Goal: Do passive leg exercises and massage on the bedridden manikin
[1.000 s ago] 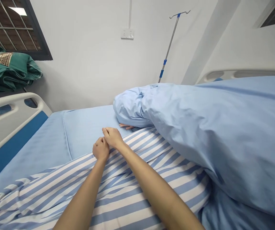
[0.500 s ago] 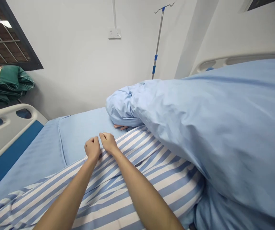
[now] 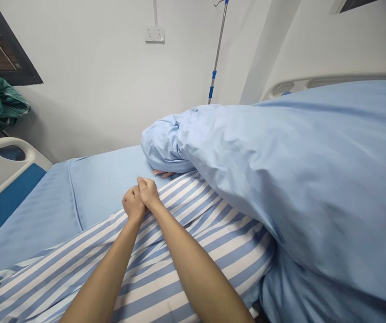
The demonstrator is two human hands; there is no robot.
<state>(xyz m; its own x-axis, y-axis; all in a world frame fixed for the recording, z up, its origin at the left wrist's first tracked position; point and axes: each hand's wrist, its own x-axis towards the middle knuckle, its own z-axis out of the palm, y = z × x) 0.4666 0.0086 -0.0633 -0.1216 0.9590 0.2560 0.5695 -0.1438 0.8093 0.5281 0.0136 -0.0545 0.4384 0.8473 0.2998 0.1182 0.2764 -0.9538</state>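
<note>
My left hand (image 3: 134, 202) and my right hand (image 3: 147, 190) are both closed, fingers curled in, and pressed side by side. They rest at the far edge of blue-and-white striped clothing (image 3: 176, 251), which covers the body of a person lying on the bed. Whatever the fingers may be gripping is hidden beneath the knuckles. Just beyond my right hand, the fingers of the lying person's hand (image 3: 164, 173) peep out from under a bunched light-blue quilt (image 3: 247, 152). Both my forearms reach across the striped cloth.
Light-blue bedding (image 3: 105, 175) stretches beyond my hands to the white wall. A bed end board (image 3: 21, 152) stands at the left, with folded green cloth (image 3: 1, 103) behind it. A drip stand (image 3: 218, 54) rises behind the quilt, right of a wall socket (image 3: 155, 34).
My two fists have come together; a small gap between them has closed. The camera view has shifted slightly right and down. Quilt and striped clothing look much the same.
</note>
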